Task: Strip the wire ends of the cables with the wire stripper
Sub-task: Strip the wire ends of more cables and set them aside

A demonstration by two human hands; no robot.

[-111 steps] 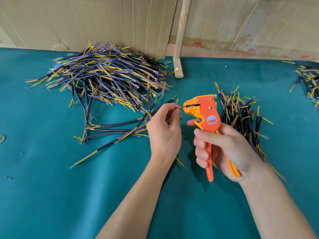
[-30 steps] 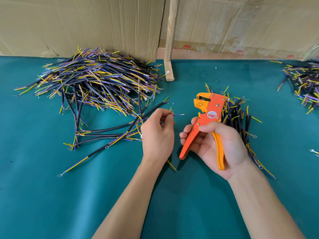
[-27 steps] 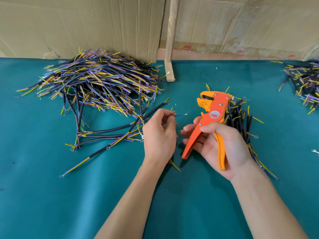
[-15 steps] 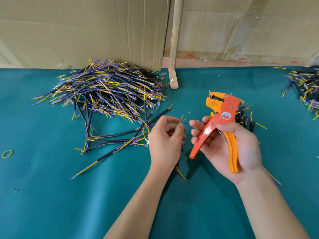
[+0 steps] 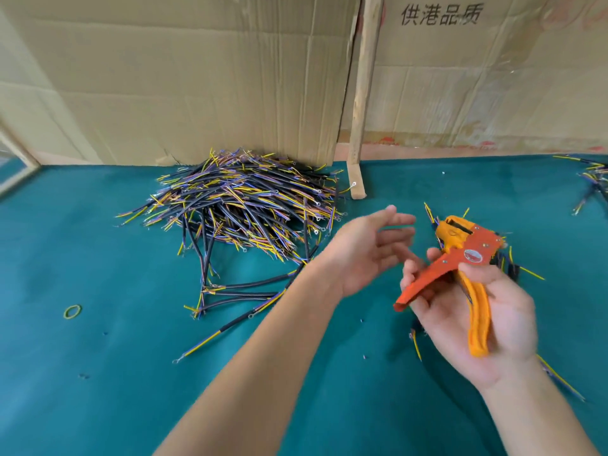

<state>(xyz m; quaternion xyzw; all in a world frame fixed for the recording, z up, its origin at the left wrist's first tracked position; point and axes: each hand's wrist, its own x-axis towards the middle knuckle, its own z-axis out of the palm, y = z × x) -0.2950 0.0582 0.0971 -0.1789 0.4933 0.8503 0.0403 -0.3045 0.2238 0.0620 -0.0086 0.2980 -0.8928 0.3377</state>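
Note:
My right hand [image 5: 473, 320] holds the orange wire stripper [image 5: 460, 258], its handles spread and its jaws pointing up and to the left. My left hand [image 5: 368, 251] hovers just left of the jaws with fingers straight and spread, holding nothing. A big pile of black cables with yellow and purple wire ends [image 5: 243, 205] lies behind my left arm. A few loose cables [image 5: 237, 291] lie in front of that pile. A smaller heap of cables [image 5: 513, 268] sits mostly hidden behind the stripper and my right hand.
The table is covered in teal cloth [image 5: 98, 373]. Cardboard sheets [image 5: 197, 77] and a wooden strut [image 5: 362, 103] stand along the back. More cables [image 5: 592, 182] lie at the far right edge. A yellow-green rubber band [image 5: 72, 311] lies at the left.
My left hand pinched a cable near the stripper's jaws; now its fingers are straight and empty. The view has tilted upward. My right hand still holds the stripper with handles spread.

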